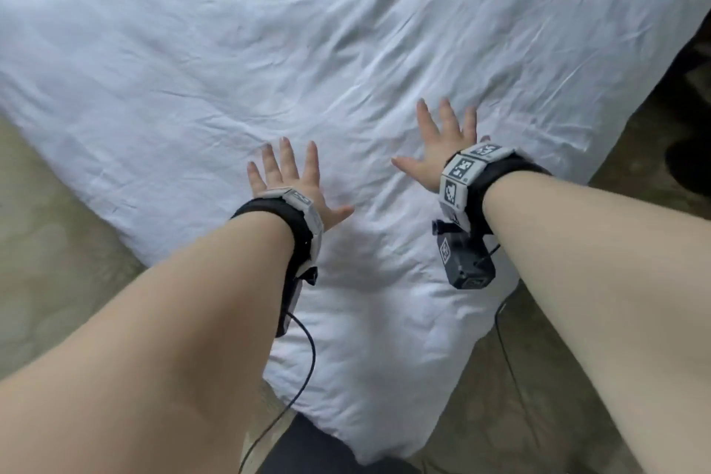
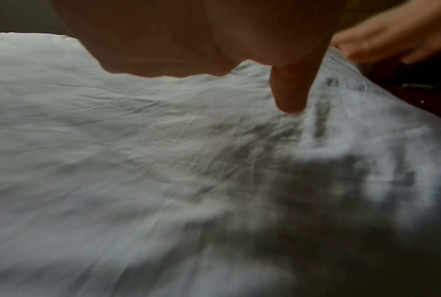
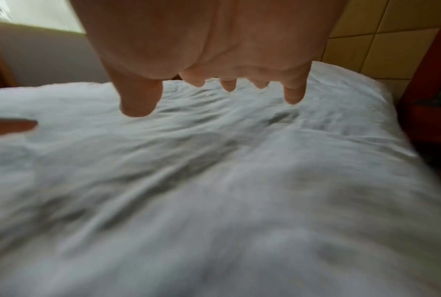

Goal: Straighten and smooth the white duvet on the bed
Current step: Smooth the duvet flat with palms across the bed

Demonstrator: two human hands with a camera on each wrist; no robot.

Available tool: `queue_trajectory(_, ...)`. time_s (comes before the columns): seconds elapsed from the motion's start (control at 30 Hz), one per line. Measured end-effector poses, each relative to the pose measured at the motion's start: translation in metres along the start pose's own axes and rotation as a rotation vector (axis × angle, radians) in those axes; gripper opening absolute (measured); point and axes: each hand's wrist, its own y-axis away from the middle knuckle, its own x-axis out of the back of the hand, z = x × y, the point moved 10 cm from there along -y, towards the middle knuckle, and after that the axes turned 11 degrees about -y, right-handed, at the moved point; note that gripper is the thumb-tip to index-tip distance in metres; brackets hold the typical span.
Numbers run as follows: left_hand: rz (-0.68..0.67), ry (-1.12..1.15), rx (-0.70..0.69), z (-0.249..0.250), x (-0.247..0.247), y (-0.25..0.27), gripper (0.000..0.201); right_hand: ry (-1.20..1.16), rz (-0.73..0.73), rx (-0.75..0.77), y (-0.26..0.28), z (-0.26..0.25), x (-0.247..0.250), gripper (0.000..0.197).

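A white duvet (image 1: 269, 69) covers the bed, creased all over, with one corner pointing toward me at the bottom of the head view. My left hand (image 1: 286, 175) lies palm down on the duvet with fingers spread straight. To its right and a little farther up, my right hand (image 1: 442, 137) lies flat too, fingers splayed. The left wrist view shows the duvet (image 2: 137, 160) under my palm and the thumb (image 2: 290, 90) pointing down onto the cloth. In the right wrist view the fingers (image 3: 294, 96) hang straight over the duvet (image 3: 214, 180). Neither hand grips any cloth.
Beige carpet floor (image 1: 46, 262) borders the bed on the left and lower right. Dark furniture (image 1: 688, 96) stands at the right bed edge. A red wooden nightstand (image 3: 432, 112) and yellow tiled wall (image 3: 366, 40) show beyond the bed. Cables (image 1: 307, 358) hang from my wristbands.
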Motion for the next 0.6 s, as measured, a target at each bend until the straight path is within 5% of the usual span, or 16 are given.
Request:
queue_trajectory(0.17,-0.012,0.091,-0.112,0.041,-0.018,-0.038,0.128,0.083,-0.095,0.020,-0.055,-0.006,-0.041,0.098)
queue_trajectory(0.3,-0.151,-0.025,-0.195,0.058,-0.072,-0.020,0.137,0.222,-0.302,-0.006,-0.028,0.044,-0.107,0.111)
queue_trajectory(0.4,-0.183,-0.005,-0.190,0.055,-0.059,-0.019,0.134,0.241,-0.370,0.015,-0.038,0.040,-0.087,0.117)
queue_trajectory(0.6,-0.208,0.083,-0.127,0.068,-0.056,-0.025,0.138,0.321,-0.279,0.102,-0.058,0.035,-0.073,0.125)
